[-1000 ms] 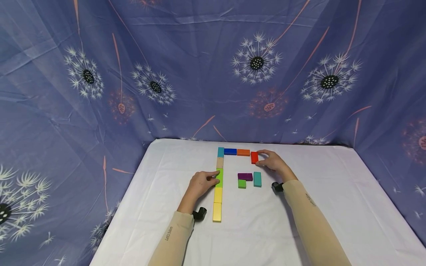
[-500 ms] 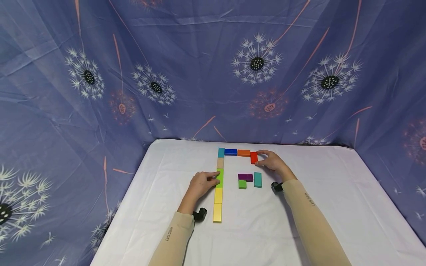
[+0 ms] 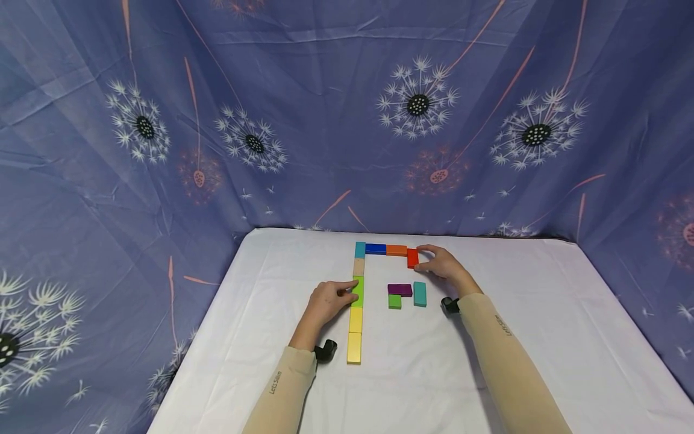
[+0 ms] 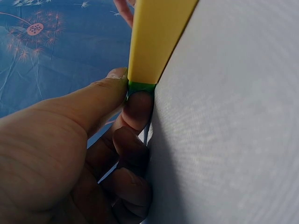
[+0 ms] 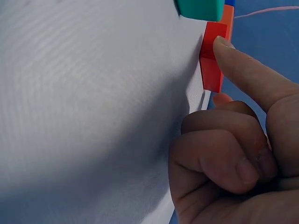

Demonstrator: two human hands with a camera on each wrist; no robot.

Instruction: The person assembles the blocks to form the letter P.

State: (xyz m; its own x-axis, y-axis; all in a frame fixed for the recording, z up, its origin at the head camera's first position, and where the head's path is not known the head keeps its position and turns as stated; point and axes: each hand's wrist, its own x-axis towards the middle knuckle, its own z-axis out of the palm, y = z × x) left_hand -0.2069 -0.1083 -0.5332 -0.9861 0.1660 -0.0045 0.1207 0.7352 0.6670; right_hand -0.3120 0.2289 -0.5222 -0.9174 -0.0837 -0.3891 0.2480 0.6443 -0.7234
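My left hand [image 3: 328, 299] rests at the row's left side, thumb and index fingertips holding the light green block [image 3: 358, 292]. In the left wrist view the yellow block [image 4: 156, 42] hides most of that green block. With thumb and index finger, my right hand [image 3: 443, 263] pinches a red block [image 3: 412, 258] by its two ends. The red block meets the right end of the orange block [image 3: 396, 250]. Left of the orange one lies a dark blue block [image 3: 375, 248], touching a teal-blue block [image 3: 360, 249] at the corner. A tan block [image 3: 359, 267] sits between that and the green.
A gold block [image 3: 354, 348] ends the row at the near side. Inside the angle lie a purple block [image 3: 399, 290], a small green block [image 3: 394, 301] and a teal block [image 3: 420, 294]. A blue patterned cloth [image 3: 347, 120] hangs behind the white-covered table [image 3: 515, 349].
My right hand has slid the red block slightly left, up against the orange block. The left hand has stayed in place on the green block.
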